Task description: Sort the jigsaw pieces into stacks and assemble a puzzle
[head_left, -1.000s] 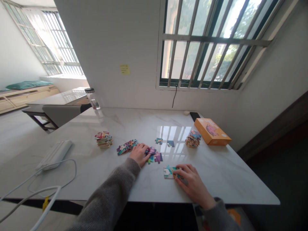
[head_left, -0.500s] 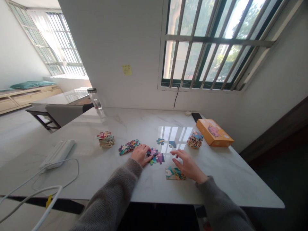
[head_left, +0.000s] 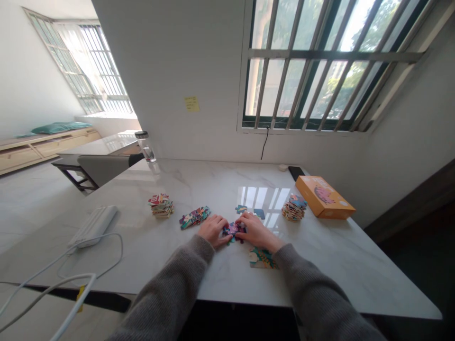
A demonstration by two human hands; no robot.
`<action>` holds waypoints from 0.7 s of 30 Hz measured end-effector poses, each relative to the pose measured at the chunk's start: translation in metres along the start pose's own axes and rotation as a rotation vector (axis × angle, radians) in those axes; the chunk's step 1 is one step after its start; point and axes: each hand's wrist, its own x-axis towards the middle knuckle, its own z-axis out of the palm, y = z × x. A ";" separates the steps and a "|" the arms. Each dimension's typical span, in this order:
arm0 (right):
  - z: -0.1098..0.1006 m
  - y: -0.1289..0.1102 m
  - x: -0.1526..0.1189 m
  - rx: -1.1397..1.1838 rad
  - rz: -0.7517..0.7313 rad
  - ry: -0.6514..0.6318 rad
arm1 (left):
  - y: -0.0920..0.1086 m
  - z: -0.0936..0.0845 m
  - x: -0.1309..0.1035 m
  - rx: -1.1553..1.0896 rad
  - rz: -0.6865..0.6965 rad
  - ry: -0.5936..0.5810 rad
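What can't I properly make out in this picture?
Head view: purple puzzle pieces, partly covered by the left hand and right hand.
Head view: writing on the yellow note, too small to read.
Head view: one corner of the teal puzzle section, behind the right sleeve.
Head view: the left sleeve, cut off by the bottom edge.

No legible text or numbers.

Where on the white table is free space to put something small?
Bare table shows between the right sleeve and orange box, and along the back, between the bottle and white round object. It is crowded at the left hand and right hand, with purple puzzle pieces between.
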 end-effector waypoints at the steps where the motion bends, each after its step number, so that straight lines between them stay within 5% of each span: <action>1: 0.000 -0.001 -0.001 -0.001 0.005 0.006 | 0.000 0.000 0.000 -0.011 0.007 -0.005; 13: -0.015 -0.008 -0.015 0.019 0.001 0.061 | 0.004 -0.001 -0.002 -0.136 0.112 0.106; 21: -0.002 -0.018 -0.014 0.714 0.118 0.121 | 0.015 -0.002 -0.002 -0.126 0.085 0.219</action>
